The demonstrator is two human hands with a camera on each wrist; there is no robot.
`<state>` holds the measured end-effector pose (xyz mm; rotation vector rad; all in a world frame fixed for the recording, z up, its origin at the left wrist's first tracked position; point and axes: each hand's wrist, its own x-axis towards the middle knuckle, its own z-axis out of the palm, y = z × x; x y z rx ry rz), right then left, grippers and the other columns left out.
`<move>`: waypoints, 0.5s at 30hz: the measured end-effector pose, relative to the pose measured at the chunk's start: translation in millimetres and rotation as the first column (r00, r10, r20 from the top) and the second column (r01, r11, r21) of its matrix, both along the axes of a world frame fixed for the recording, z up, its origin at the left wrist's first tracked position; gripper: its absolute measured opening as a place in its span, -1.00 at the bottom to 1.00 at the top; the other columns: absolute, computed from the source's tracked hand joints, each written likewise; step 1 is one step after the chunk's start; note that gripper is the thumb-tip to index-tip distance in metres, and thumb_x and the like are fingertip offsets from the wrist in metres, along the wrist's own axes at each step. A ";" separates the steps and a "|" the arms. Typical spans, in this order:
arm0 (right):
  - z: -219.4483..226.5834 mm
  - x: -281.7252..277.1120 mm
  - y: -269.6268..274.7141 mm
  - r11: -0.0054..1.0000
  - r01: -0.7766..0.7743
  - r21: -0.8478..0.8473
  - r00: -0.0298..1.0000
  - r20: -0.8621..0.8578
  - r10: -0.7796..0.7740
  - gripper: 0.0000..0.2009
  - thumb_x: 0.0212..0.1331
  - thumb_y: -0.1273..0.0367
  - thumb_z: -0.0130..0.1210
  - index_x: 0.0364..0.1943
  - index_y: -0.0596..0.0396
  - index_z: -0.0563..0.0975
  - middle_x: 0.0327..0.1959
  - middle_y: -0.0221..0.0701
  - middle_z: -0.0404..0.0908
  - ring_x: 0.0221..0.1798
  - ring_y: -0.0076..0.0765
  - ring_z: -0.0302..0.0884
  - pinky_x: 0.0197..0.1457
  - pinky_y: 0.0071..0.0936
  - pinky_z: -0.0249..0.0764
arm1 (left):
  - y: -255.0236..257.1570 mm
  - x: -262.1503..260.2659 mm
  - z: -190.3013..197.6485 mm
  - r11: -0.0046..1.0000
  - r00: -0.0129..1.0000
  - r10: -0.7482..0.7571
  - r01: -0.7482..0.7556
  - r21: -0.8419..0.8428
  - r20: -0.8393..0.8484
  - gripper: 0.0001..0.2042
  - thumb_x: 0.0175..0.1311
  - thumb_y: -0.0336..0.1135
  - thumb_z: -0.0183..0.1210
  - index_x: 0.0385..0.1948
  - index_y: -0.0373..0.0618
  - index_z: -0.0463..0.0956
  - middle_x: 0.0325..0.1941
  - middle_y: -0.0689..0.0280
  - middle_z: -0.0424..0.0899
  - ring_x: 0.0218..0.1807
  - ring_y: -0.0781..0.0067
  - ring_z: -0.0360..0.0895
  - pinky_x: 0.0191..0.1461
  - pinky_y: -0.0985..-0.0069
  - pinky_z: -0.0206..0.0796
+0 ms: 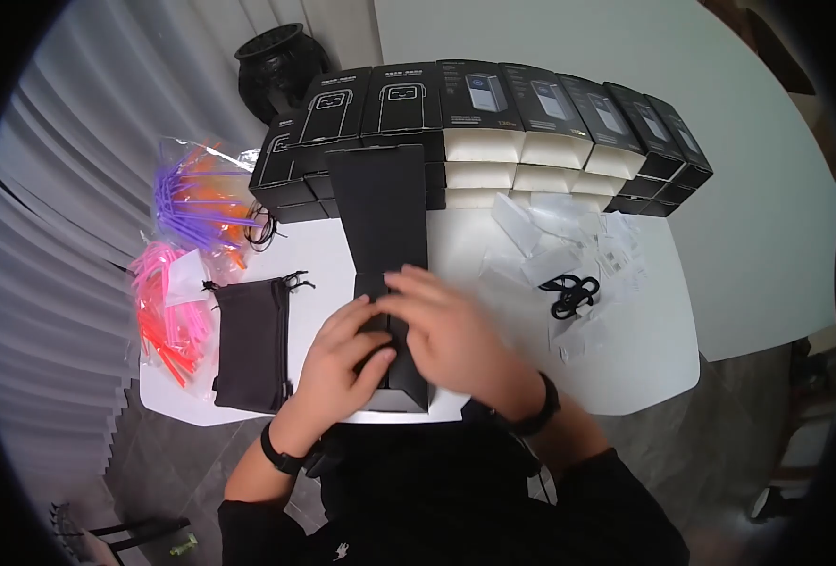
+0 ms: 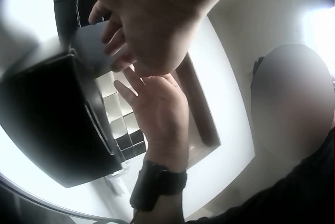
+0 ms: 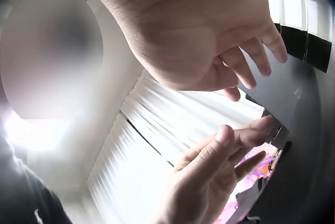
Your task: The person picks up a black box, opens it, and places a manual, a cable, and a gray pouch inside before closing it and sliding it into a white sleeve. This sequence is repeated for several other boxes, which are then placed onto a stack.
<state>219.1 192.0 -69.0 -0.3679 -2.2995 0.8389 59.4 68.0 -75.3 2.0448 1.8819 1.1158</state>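
A black box (image 1: 404, 396) with its long lid (image 1: 380, 208) raised stands at the table's near edge in the head view. Over its opening are both hands, the left hand (image 1: 342, 363) on the left side and the right hand (image 1: 451, 340) on the right, slightly blurred. Their fingers are spread and slightly bent, and what lies under them in the box is mostly hidden. The left wrist view shows the right hand (image 2: 162, 111) with fingers apart; in the right wrist view the left hand (image 3: 204, 177) has extended fingers. Neither hand visibly grips anything.
Stacked black boxes (image 1: 404, 104) line the table's back. A black drawstring pouch (image 1: 251, 344) lies left of the open box, beside bags of purple (image 1: 187, 203) and pink sticks (image 1: 177, 292). Clear plastic wrappers (image 1: 550, 236) and a black cable (image 1: 571, 294) lie at right.
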 end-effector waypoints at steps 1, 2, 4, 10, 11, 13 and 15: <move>-7.6 1.5 -3.6 0.998 0.019 0.055 0.999 0.025 -0.020 -0.67 0.01 0.56 0.07 -0.07 0.16 0.61 0.06 -0.12 0.55 0.22 0.11 0.45 0.29 -0.14 0.42 | 0.3 -2.6 -4.2 0.999 0.999 -0.019 0.016 -0.047 -0.045 -0.80 0.15 -0.31 0.34 -0.27 -0.23 0.70 0.16 -0.04 0.59 0.32 -0.18 0.44 0.35 0.14 0.32; -15.0 2.6 -7.5 0.993 0.037 0.110 0.998 0.048 -0.042 -0.72 0.00 0.53 0.11 -0.14 0.12 0.62 -0.06 -0.18 0.57 0.13 0.04 0.50 0.20 -0.15 0.46 | 2.4 -2.1 -3.2 0.997 0.996 -0.016 0.009 -0.071 -0.091 -0.75 0.11 -0.25 0.38 -0.26 -0.22 0.70 0.15 -0.05 0.58 0.31 -0.19 0.43 0.34 0.10 0.31; -19.4 7.1 -14.4 0.998 0.004 0.060 0.980 0.200 -0.016 -0.83 -0.01 0.44 0.13 -0.28 0.11 0.61 -0.28 -0.30 0.47 -0.11 -0.11 0.49 -0.05 -0.21 0.48 | 8.2 -9.1 -2.6 0.992 0.980 -0.070 0.048 -0.120 -0.186 -0.69 0.05 -0.18 0.40 -0.27 -0.22 0.71 0.14 -0.05 0.57 0.31 -0.20 0.42 0.34 0.04 0.29; -11.8 5.2 -2.2 0.996 -0.086 -0.020 0.904 0.418 0.087 -0.72 -0.06 0.51 0.17 -0.18 0.07 0.63 -0.29 -0.33 0.41 -0.21 -0.16 0.48 -0.19 -0.26 0.50 | 21.5 -24.5 0.9 0.975 0.967 -0.175 0.144 -0.168 -0.188 -0.66 0.07 -0.06 0.38 -0.39 -0.21 0.72 0.15 -0.05 0.57 0.29 -0.15 0.44 0.33 0.00 0.30; -8.5 4.0 -0.1 0.995 -0.098 -0.025 0.893 0.440 0.099 -0.72 -0.06 0.51 0.17 -0.18 0.06 0.62 -0.29 -0.32 0.41 -0.21 -0.16 0.49 -0.19 -0.25 0.50 | 21.6 -26.3 3.9 0.975 0.965 -0.181 0.152 -0.160 -0.188 -0.66 0.09 -0.05 0.37 -0.39 -0.21 0.72 0.16 -0.05 0.57 0.29 -0.15 0.44 0.33 0.00 0.31; -3.0 5.1 1.7 0.993 -0.109 -0.042 0.880 0.460 0.116 -0.71 -0.05 0.51 0.16 -0.16 0.06 0.62 -0.28 -0.30 0.41 -0.19 -0.14 0.50 -0.19 -0.24 0.52 | 20.0 -30.4 10.3 0.982 0.965 -0.168 0.146 -0.120 -0.203 -0.64 0.10 -0.03 0.36 -0.40 -0.21 0.71 0.18 -0.05 0.57 0.31 -0.15 0.43 0.33 0.00 0.31; 0.1 11.5 2.0 0.992 -0.109 -0.068 0.882 0.453 0.128 -0.70 -0.03 0.51 0.16 -0.12 0.06 0.63 -0.25 -0.28 0.44 -0.16 -0.12 0.53 -0.17 -0.23 0.53 | 10.9 -32.0 15.4 0.990 0.968 -0.128 0.112 -0.085 -0.216 -0.68 0.10 -0.07 0.36 -0.41 -0.21 0.70 0.18 -0.05 0.57 0.32 -0.16 0.42 0.34 -0.01 0.31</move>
